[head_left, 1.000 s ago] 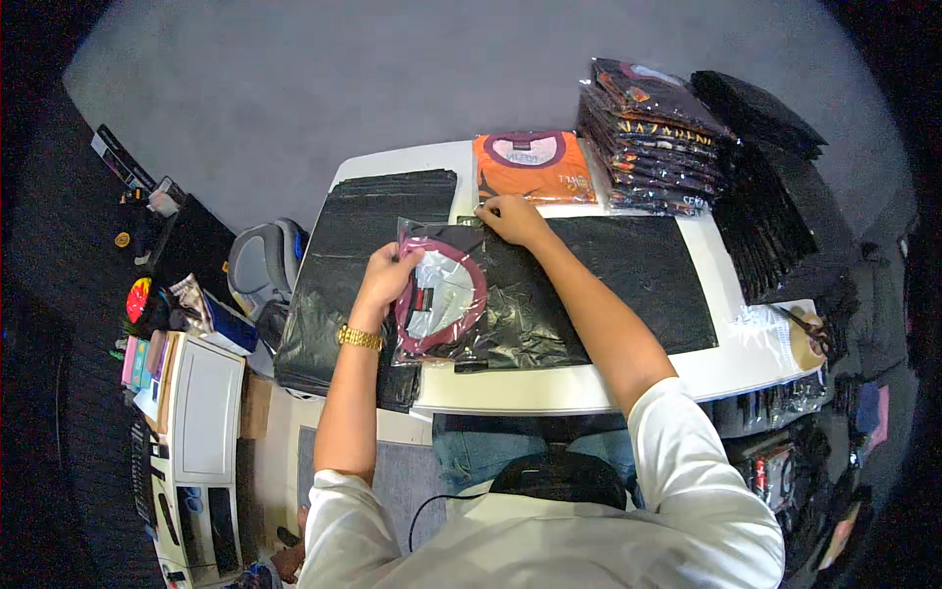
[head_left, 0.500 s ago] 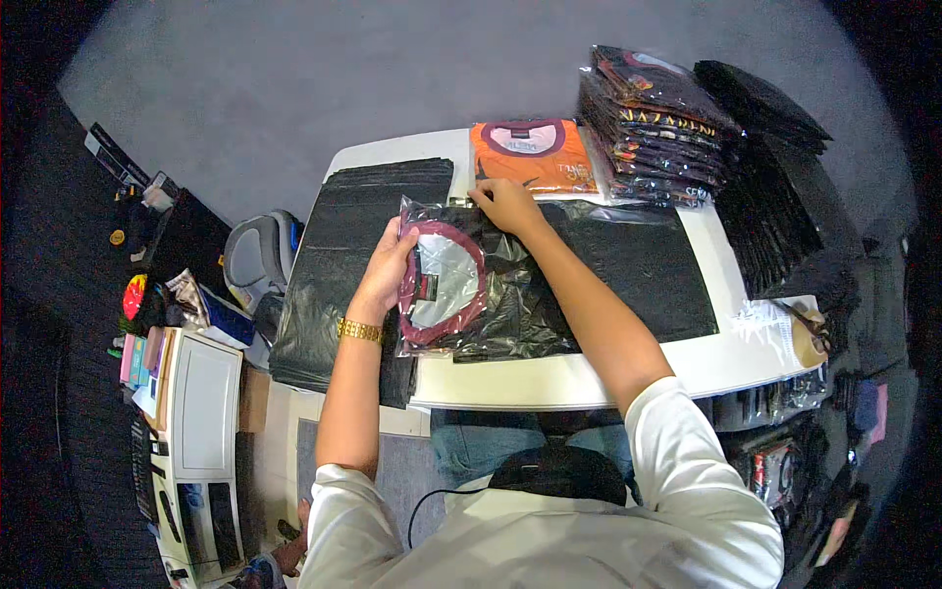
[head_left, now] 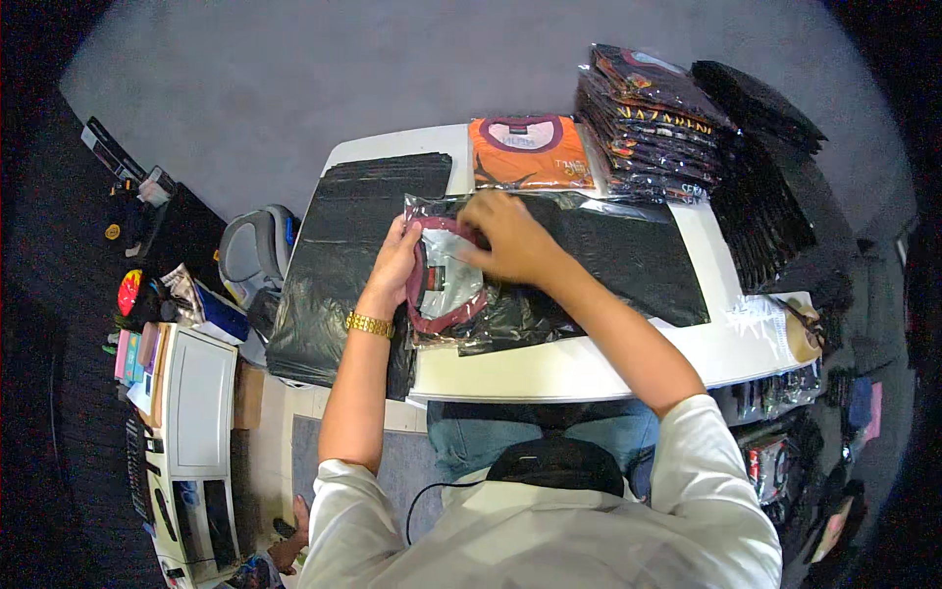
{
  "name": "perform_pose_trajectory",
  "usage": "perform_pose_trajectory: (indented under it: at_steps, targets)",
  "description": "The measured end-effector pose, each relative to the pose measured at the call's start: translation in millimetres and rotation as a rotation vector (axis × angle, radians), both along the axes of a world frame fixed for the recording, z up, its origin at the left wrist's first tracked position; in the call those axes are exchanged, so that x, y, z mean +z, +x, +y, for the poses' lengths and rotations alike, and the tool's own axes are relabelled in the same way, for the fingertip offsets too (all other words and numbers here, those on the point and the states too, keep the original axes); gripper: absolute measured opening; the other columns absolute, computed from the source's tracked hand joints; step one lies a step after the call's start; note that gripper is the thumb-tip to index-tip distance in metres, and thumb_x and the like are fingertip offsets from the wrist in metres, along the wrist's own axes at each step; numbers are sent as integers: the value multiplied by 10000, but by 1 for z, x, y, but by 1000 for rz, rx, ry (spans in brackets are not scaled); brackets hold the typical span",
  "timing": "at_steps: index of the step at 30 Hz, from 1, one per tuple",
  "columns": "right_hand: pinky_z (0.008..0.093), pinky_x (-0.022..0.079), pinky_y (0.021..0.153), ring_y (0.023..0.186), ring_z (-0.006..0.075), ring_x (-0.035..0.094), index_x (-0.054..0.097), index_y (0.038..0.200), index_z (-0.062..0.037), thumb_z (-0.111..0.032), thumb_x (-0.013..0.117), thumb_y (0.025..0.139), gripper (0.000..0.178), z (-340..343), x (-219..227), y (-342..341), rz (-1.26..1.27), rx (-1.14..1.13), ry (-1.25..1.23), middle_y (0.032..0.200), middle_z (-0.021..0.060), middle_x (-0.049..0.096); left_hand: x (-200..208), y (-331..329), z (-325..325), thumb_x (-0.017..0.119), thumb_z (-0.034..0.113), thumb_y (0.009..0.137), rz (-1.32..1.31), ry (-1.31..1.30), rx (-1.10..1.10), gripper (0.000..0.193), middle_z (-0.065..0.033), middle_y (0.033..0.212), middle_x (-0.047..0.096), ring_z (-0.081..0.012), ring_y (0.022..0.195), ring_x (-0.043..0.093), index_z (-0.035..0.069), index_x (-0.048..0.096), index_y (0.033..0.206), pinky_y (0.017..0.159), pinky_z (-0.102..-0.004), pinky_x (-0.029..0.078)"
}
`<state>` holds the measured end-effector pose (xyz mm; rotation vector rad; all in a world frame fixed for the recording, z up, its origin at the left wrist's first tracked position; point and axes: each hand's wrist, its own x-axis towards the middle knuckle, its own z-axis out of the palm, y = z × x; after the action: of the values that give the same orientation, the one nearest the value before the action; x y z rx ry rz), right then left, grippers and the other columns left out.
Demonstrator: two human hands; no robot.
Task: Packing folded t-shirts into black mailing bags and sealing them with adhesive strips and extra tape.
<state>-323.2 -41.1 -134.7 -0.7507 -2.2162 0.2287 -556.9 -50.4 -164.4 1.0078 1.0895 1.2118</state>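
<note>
A folded shirt (head_left: 453, 285) in a clear plastic bag lies at the middle of the table, its maroon collar and pale inner neck showing. My left hand (head_left: 394, 259) is closed on the bag's left edge, thumb on top. Over the upper right part of the bag is my right hand (head_left: 510, 240), its fingers smeared by motion. Under and beside the shirt spread black plastic sheets or bags (head_left: 628, 260). An orange bagged shirt (head_left: 530, 162) with a maroon collar lies just beyond my right hand.
A stack of black plastic bags (head_left: 363, 226) covers the left of the white table (head_left: 549, 378). Tall piles of bagged dark shirts (head_left: 648, 123) and black packets (head_left: 770, 216) stand at the far right. A grey chair (head_left: 253, 257) and a white cabinet (head_left: 201, 398) are on the left.
My right hand has come from the bag's far edge toward me, over the shirt's collar. My left hand keeps its grip on the bag, which has shifted slightly.
</note>
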Motion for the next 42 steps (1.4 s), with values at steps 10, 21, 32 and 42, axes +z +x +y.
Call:
perform_pose_trajectory:
  at_steps: [10,21,32,42]
  targets:
    - [418,434,835,949,251,569,632,946,-127,-210,759,858,175,-114,-24,24,-216,209,175,974,48,562,5,18,17,448,186,1134,1,-53,1,236,-62,1111,687,-162,1006,654,46,587,1265,938,-351,541]
    - [402,435,853,981,242,569,643,969,-88,-229,694,918,159,-120,-32,14,-291,105,244,955,52,569,-6,6,21,434,190,1141,-10,-76,-6,241,-96,1151,693,-215,1026,679,48,553,1296,926,-398,575]
    - [418,450,900,1031,300,595,647,1005,-82,-233,712,915,187,-95,-19,13,-177,168,82,1024,99,621,-10,19,34,461,183,1132,1,0,-111,233,-39,1160,687,-142,1067,640,75,588,1294,972,-322,521]
    - [499,530,908,1021,408,687,739,1117,-39,-329,649,1005,323,99,-35,50,19,-258,-148,1088,216,735,5,55,28,458,190,1136,10,-5,-127,314,-35,1215,684,-130,1094,644,69,553,1409,955,-317,531]
